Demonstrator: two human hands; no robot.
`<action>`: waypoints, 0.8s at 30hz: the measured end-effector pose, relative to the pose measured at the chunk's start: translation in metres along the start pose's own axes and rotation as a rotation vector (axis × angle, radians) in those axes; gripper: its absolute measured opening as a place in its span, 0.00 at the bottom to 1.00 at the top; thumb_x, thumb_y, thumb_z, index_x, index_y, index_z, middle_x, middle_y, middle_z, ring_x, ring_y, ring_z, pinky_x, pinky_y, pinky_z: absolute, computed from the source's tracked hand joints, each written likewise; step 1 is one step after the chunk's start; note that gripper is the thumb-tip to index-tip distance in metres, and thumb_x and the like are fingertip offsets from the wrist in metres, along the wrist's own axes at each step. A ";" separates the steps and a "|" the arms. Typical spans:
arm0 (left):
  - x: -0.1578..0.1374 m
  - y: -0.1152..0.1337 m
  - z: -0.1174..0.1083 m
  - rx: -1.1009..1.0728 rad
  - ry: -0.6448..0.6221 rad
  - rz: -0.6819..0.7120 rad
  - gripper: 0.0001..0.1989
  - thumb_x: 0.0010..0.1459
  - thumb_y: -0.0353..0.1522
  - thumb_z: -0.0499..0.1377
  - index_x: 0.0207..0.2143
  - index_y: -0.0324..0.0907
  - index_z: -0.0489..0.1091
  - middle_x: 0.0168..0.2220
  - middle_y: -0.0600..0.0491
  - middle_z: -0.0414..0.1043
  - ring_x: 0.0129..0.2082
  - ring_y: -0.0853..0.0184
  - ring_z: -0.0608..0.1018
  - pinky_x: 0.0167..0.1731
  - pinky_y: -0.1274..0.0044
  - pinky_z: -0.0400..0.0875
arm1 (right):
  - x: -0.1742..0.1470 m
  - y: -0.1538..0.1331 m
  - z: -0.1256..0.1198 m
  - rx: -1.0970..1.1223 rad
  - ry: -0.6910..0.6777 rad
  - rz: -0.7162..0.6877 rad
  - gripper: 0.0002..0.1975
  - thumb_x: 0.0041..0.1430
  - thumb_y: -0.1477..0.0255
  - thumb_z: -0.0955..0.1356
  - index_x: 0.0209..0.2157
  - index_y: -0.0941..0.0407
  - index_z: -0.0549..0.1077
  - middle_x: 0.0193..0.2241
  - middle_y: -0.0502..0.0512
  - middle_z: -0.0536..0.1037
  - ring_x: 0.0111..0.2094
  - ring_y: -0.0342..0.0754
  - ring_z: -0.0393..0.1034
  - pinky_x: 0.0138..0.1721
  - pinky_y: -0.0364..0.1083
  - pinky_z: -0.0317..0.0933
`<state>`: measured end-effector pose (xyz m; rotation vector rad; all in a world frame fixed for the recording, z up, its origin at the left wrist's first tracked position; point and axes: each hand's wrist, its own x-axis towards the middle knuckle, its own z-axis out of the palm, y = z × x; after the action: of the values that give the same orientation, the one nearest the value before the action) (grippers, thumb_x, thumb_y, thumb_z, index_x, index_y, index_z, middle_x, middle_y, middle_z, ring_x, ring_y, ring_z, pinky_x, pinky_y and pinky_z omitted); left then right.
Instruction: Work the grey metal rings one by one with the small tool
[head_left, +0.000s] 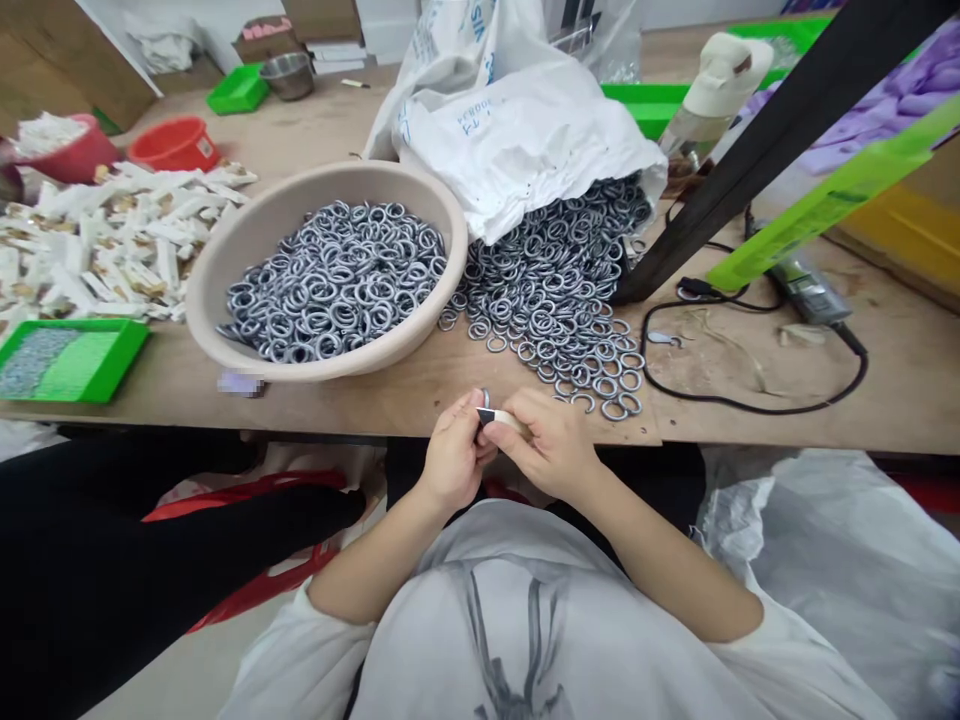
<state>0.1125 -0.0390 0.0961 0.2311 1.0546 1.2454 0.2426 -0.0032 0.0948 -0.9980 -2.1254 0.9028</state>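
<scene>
My left hand (456, 450) pinches a grey metal ring (486, 398) at the table's front edge; only part of the ring shows above the fingertips. Closed around a small tool with a pale handle and a dark flat tip (487, 415), my right hand (551, 440) meets the left one. The tool's tip lies against the left fingers by the ring; its exact kind is hard to make out. Beyond my hands, loose grey rings (555, 300) spill from a white woven sack (525, 130). To the left, a beige basin (206, 300) holds a heap of similar rings.
A green tray (112, 370) and a pile of white pieces (97, 240) lie at left. A dark slanted post (750, 150), a lime-green strip (832, 200), a black cable (750, 405) and a bottle (720, 85) stand or lie at right. Someone's dark-clothed leg (150, 560) is at lower left.
</scene>
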 end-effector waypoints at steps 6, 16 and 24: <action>-0.005 0.001 -0.002 -0.002 -0.124 -0.068 0.25 0.50 0.48 0.67 0.23 0.41 0.58 0.15 0.63 0.51 0.14 0.80 0.51 0.13 0.86 0.46 | 0.003 0.005 -0.004 -0.043 -0.010 0.021 0.22 0.70 0.59 0.61 0.23 0.55 0.62 0.20 0.47 0.64 0.23 0.41 0.58 0.26 0.43 0.46; -0.003 0.008 -0.004 -0.035 -0.061 -0.031 0.25 0.51 0.45 0.68 0.23 0.41 0.57 0.16 0.63 0.52 0.14 0.80 0.52 0.13 0.85 0.48 | 0.004 -0.003 0.001 -0.078 -0.055 -0.032 0.25 0.69 0.55 0.60 0.22 0.55 0.61 0.20 0.47 0.63 0.22 0.41 0.55 0.26 0.44 0.44; -0.012 0.008 -0.009 0.041 -0.254 -0.048 0.23 0.56 0.46 0.64 0.22 0.40 0.60 0.16 0.61 0.53 0.15 0.79 0.53 0.15 0.84 0.48 | 0.017 0.020 -0.004 -0.161 -0.075 0.273 0.25 0.69 0.55 0.59 0.22 0.55 0.64 0.19 0.48 0.66 0.23 0.43 0.60 0.27 0.44 0.47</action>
<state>0.1011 -0.0490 0.1031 0.3833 0.8613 1.1193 0.2449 0.0218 0.0859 -1.3819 -2.1858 0.9198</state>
